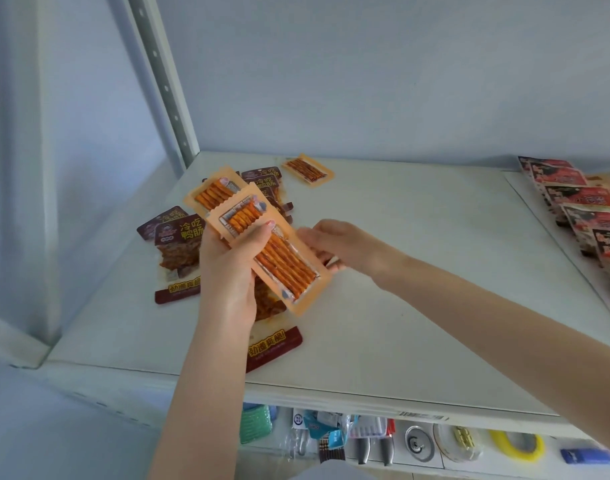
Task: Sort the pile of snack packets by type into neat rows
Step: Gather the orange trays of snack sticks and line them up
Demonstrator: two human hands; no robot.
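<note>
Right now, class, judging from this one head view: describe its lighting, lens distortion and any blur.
Head view: soft, even, bluish light, faint shadows, no glare; its wide angle bows the shelf post; the right hand looks motion-blurred, the orange packet in the left hand sharp.

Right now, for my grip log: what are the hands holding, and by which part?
Left hand grips two orange spicy-stick packets, thumb across the front one; right hand pinches its right edge.
</note>
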